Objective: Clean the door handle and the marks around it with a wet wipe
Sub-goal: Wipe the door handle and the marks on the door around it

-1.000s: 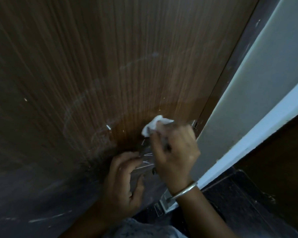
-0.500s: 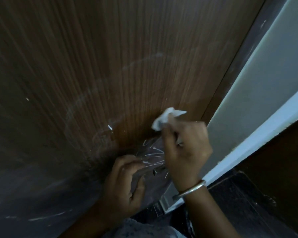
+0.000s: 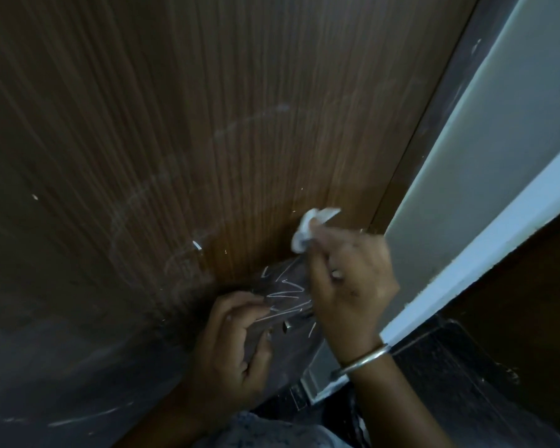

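Note:
A brown wood-grain door [image 3: 207,124] fills the view. My right hand [image 3: 349,286] pinches a crumpled white wet wipe [image 3: 307,227] against the door just above a dark patch with white scribble marks [image 3: 285,295]. My left hand [image 3: 233,344] sits below and left of the marks, its fingers curled around something dark at the door; the handle itself is mostly hidden, with only a small metal piece [image 3: 287,328] showing between the hands. A metal bangle [image 3: 362,360] circles my right wrist.
Faint white arcs and specks [image 3: 194,245] mark the door left of the hands. The dark door frame [image 3: 434,118] and a pale wall edge [image 3: 485,176] run down the right. Dark floor tiles [image 3: 450,367] lie below.
My right hand with the wipe has moved up and to the right along the door, uncovering the white scribble marks. My left hand has stayed in place.

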